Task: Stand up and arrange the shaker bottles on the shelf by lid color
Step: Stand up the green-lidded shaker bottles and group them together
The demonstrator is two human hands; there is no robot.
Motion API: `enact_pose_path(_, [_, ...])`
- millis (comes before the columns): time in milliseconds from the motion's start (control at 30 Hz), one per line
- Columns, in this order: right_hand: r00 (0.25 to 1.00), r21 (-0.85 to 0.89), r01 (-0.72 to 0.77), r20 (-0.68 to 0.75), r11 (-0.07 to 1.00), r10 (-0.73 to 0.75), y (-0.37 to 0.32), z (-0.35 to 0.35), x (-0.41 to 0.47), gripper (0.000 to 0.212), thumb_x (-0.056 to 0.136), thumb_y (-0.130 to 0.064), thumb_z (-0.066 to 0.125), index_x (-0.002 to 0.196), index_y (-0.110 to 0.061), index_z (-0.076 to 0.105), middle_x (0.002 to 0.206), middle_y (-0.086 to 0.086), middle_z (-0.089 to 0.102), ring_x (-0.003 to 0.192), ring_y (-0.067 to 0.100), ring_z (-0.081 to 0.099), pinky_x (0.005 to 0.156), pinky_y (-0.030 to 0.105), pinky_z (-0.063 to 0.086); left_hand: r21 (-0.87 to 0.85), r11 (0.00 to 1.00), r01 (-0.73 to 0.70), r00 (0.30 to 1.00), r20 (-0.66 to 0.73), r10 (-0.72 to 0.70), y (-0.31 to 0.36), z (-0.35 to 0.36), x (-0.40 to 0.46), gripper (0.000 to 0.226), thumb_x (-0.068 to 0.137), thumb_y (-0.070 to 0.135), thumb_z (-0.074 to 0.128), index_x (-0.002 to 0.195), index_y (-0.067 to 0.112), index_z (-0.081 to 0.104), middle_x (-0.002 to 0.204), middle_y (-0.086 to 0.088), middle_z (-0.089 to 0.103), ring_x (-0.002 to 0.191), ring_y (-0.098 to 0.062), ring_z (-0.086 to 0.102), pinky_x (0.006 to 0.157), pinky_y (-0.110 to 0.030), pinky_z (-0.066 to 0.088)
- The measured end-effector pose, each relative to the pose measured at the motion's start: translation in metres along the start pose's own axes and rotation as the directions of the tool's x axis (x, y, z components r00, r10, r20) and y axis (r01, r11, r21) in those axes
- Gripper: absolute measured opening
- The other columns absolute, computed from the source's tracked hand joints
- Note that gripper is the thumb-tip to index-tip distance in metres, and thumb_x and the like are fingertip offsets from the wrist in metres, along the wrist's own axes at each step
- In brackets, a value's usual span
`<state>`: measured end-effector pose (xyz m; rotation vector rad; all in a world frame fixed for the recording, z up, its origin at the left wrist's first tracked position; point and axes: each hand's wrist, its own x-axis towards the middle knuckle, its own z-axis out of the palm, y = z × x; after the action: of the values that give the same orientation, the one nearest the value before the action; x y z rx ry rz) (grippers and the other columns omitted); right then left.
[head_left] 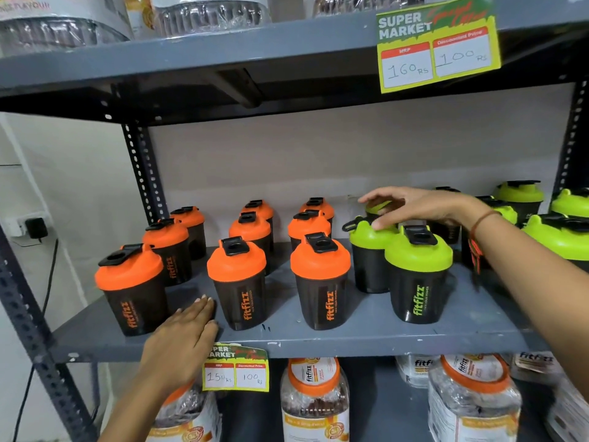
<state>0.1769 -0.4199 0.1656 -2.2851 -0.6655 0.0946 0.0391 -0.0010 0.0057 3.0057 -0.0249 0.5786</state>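
Grey metal shelving w/ slotted uprights stands against a pale wall; the middle shelf (350, 338) carries all the shaker bottles, every one upright w/ dark body & black flip cap; big jars sit on the board above, and orange-lidded jars (314, 400) fill the level below; orange-lid shakers (237, 282) take up the left & centre in three rows running front to back, three deep, "fitfizz" printed on the front ones; green-lid shakers (417, 275) are grouped at the right, from mid-shelf back to the wall & off the right edge of view; the two colour groups meet near centre-right, a front orange one just beside a green one; a large green price card (436, 46) hangs on the upper shelf edge, a smaller price card (236, 368) on the edge of the middle shelf; a wall socket w/ black plug (32, 228) shows at far left; left hand (185, 336) lies flat, fingers straight & together, palm down on the front lip of the shelf btwn two front orange shakers, gripping nothing; right hand (414, 207), thread band on the wrist, reaches in from the right, fingers loosely spread & curved over the lid of a rear green shaker (369, 237), fingertips touching the lid top, not closed round it.
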Motion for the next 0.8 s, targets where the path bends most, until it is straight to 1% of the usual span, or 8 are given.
enact_pose_path(33, [0.999, -0.052, -0.023, 0.030, 0.998, 0.024, -0.004, 0.000, 0.001, 0.051, 0.078, -0.033, 0.079, 0.125, -0.037, 0.062, 0.129, -0.007, 0.059, 0.113, 0.005, 0.059, 0.096, 0.028, 0.049, 0.002, 1.000, -0.001, 1.000, -0.001, 0.001, 0.000, 0.000, 0.000, 0.094, 0.072, 0.058, -0.009, 0.150, 0.018, 0.026, 0.158, -0.001, 0.026, 0.145, -0.012, 0.024, 0.118, -0.028, 0.016])
enact_pose_path(100, [0.997, -0.076, -0.044, 0.059, 0.996, 0.048, -0.008, 0.002, 0.006, 0.042, 0.082, -0.029, 0.078, 0.121, -0.033, 0.064, 0.124, 0.001, 0.064, 0.099, 0.009, 0.062, 0.081, 0.030, 0.050, 0.001, 1.000, 0.001, 1.000, -0.003, -0.001, -0.001, 0.001, 0.000, 0.094, 0.072, 0.058, -0.009, 0.150, 0.018, 0.026, 0.157, -0.001, 0.027, 0.145, -0.012, 0.024, 0.118, -0.028, 0.016])
enact_pose_path(200, [0.999, -0.114, -0.034, -0.018, 0.993, 0.033, -0.008, 0.002, 0.011, 0.033, 0.083, -0.026, 0.076, 0.114, -0.033, 0.068, 0.113, 0.006, 0.062, 0.090, 0.012, 0.057, 0.068, 0.026, 0.048, 0.002, 1.000, 0.003, 1.000, -0.007, -0.003, -0.001, 0.002, 0.000, 0.094, 0.073, 0.058, -0.009, 0.150, 0.018, 0.026, 0.157, -0.001, 0.027, 0.145, -0.011, 0.025, 0.118, -0.028, 0.016])
enact_pose_path(333, [0.997, -0.168, -0.071, -0.013, 0.983, 0.069, -0.009, 0.003, 0.020, 0.033, 0.080, -0.026, 0.078, 0.110, -0.031, 0.065, 0.119, 0.009, 0.059, 0.087, 0.017, 0.055, 0.071, 0.035, 0.047, 0.009, 1.000, 0.003, 1.000, -0.017, -0.003, -0.002, 0.003, 0.001, 0.088, 0.077, 0.055, -0.005, 0.150, 0.018, 0.027, 0.157, 0.000, 0.028, 0.144, -0.011, 0.026, 0.118, -0.028, 0.017])
enact_pose_path(467, [0.992, -0.181, -0.111, 0.036, 0.977, 0.120, -0.011, 0.011, 0.025, 0.043, 0.078, -0.031, 0.079, 0.117, -0.038, 0.061, 0.123, -0.006, 0.060, 0.113, 0.012, 0.058, 0.091, 0.029, 0.049, 0.012, 1.000, 0.004, 1.000, -0.023, -0.004, -0.004, 0.005, 0.001, 0.078, 0.083, 0.051, 0.001, 0.150, 0.019, 0.027, 0.157, 0.001, 0.029, 0.144, -0.010, 0.027, 0.118, -0.028, 0.018])
enact_pose_path(600, [0.984, -0.270, -0.173, -0.012, 0.947, 0.176, -0.014, 0.014, 0.030, 0.047, 0.080, -0.038, 0.073, 0.125, -0.039, 0.057, 0.127, -0.007, 0.054, 0.117, 0.015, 0.053, 0.074, 0.022, 0.046, 0.005, 1.000, 0.003, 0.999, -0.033, -0.003, -0.002, 0.004, 0.000, 0.087, 0.078, 0.055, -0.005, 0.149, 0.019, 0.028, 0.156, 0.001, 0.031, 0.143, -0.011, 0.029, 0.117, -0.028, 0.019])
enact_pose_path(700, [0.962, -0.326, -0.272, -0.097, 0.905, 0.255, -0.011, 0.009, 0.034, 0.050, 0.082, -0.048, 0.069, 0.127, -0.032, 0.056, 0.132, -0.002, 0.052, 0.115, 0.019, 0.054, 0.082, 0.031, 0.052, -0.005, 1.000, 0.002, 0.999, -0.033, -0.002, -0.002, 0.003, 0.000, 0.091, 0.075, 0.057, -0.008, 0.150, 0.019, 0.028, 0.156, 0.001, 0.030, 0.143, -0.010, 0.028, 0.117, -0.028, 0.018])
enact_pose_path(800, [0.918, -0.336, -0.387, -0.223, 0.858, 0.327, -0.001, 0.003, 0.034, 0.066, 0.080, -0.058, 0.068, 0.135, -0.026, 0.052, 0.132, 0.003, 0.050, 0.100, 0.020, 0.055, 0.060, 0.025, 0.049, 0.003, 1.000, 0.011, 1.000, -0.030, -0.010, -0.003, 0.004, 0.000, 0.083, 0.081, 0.054, -0.004, 0.150, 0.020, 0.026, 0.157, 0.003, 0.029, 0.144, -0.009, 0.026, 0.117, -0.027, 0.016])
